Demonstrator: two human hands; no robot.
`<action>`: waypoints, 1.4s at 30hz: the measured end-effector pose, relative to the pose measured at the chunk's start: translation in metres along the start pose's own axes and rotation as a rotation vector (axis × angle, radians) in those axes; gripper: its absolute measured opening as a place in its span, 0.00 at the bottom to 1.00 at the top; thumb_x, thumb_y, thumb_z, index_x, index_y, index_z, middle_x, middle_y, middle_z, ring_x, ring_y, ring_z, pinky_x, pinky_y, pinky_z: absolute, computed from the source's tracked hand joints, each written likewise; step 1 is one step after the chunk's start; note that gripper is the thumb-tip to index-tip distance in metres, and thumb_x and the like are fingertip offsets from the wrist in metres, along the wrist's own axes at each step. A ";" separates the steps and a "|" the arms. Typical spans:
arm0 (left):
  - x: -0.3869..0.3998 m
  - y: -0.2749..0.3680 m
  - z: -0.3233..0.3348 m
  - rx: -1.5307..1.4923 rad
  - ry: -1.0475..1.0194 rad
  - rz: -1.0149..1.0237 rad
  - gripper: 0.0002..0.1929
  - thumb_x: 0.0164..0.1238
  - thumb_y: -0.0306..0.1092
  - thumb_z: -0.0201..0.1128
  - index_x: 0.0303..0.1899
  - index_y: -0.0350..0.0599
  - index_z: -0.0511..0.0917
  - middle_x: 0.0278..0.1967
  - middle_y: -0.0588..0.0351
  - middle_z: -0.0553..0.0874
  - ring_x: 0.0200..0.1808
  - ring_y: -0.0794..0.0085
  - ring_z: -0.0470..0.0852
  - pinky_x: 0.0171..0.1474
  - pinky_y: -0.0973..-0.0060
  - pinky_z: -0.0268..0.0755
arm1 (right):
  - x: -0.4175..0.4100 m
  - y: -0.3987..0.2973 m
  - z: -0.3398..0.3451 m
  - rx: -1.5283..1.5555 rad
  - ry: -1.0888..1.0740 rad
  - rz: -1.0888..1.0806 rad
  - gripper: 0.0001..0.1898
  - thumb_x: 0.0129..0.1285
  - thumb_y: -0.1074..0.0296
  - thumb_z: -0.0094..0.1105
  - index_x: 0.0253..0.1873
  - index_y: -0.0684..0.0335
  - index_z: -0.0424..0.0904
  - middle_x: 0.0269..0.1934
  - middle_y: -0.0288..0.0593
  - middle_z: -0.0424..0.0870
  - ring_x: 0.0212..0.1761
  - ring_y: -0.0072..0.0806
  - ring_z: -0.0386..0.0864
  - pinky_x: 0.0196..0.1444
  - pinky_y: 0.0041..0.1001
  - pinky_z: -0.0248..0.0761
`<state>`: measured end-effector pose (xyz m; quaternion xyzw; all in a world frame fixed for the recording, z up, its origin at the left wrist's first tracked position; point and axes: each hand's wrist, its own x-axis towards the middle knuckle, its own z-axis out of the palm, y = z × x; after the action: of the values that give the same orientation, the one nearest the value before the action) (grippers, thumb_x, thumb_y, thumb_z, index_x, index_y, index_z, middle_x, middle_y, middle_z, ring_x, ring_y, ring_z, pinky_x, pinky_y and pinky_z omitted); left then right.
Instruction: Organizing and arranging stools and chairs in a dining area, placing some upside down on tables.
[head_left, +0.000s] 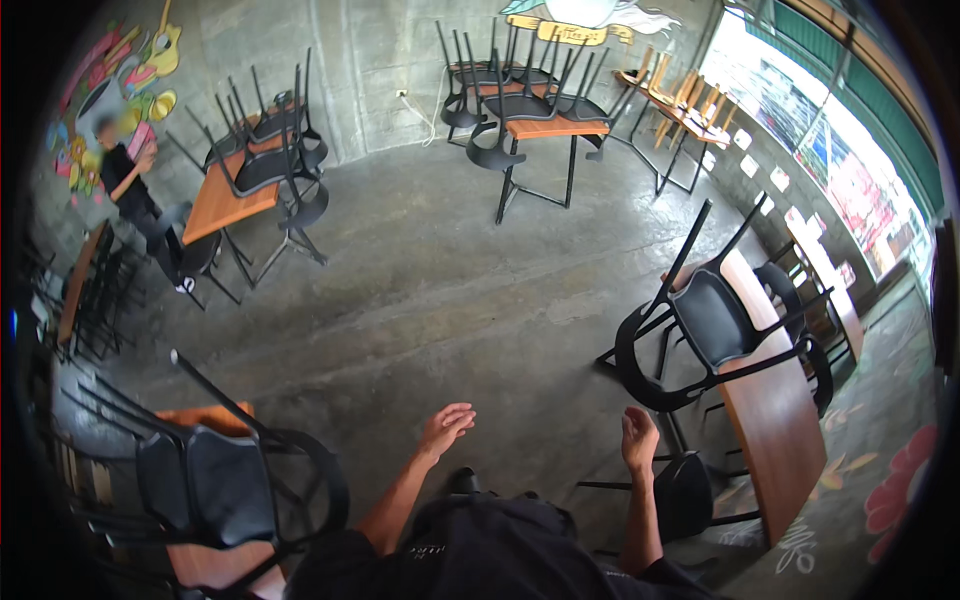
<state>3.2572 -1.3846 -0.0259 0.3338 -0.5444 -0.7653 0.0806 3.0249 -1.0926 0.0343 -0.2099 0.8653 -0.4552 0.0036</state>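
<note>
My left hand (448, 430) is held out over the concrete floor, empty, with its fingers slightly spread. My right hand (639, 437) is raised, fingers loosely bent, and nothing shows in it. Just beyond it in the picture is the curved back of a black chair (716, 319), turned upside down on a wooden table (780, 427); I cannot tell whether they touch. Another black chair (682, 495) stands on the floor beside my right forearm. To my left, upturned black chairs (229, 484) rest on a second wooden table (221, 566), legs in the air.
Tables with upturned chairs stand ahead: one wooden table (229, 199) at left, another (559, 129) at the back. Wooden chairs (686, 90) sit on a long table by the window. At far left a person (131, 184) in dark clothes stands by the painted wall.
</note>
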 end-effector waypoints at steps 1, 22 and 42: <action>-0.004 0.005 -0.011 0.025 -0.012 -0.001 0.17 0.69 0.38 0.58 0.55 0.46 0.73 0.51 0.55 0.81 0.49 0.73 0.81 0.50 0.75 0.71 | 0.007 -0.008 0.013 0.027 -0.011 -0.061 0.10 0.61 0.75 0.55 0.47 0.70 0.76 0.40 0.52 0.83 0.44 0.37 0.83 0.43 0.29 0.76; 0.095 0.043 -0.067 -0.035 0.162 -0.108 0.20 0.66 0.39 0.61 0.57 0.47 0.70 0.51 0.57 0.80 0.50 0.70 0.79 0.53 0.68 0.69 | 0.278 -0.029 0.057 0.044 0.355 -0.188 0.33 0.52 0.70 0.64 0.63 0.69 0.60 0.53 0.62 0.72 0.48 0.48 0.76 0.49 0.36 0.71; 0.330 0.087 -0.043 0.200 -0.077 -0.413 0.18 0.65 0.39 0.60 0.54 0.46 0.72 0.49 0.57 0.82 0.48 0.69 0.81 0.49 0.70 0.71 | 0.439 0.036 0.058 0.148 0.778 0.256 0.15 0.50 0.66 0.56 0.19 0.73 0.70 0.13 0.53 0.68 0.16 0.32 0.68 0.25 0.37 0.64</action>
<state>3.0095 -1.6133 -0.0965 0.4150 -0.5402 -0.7201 -0.1321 2.6231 -1.2806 0.0529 0.0878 0.7862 -0.5573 -0.2523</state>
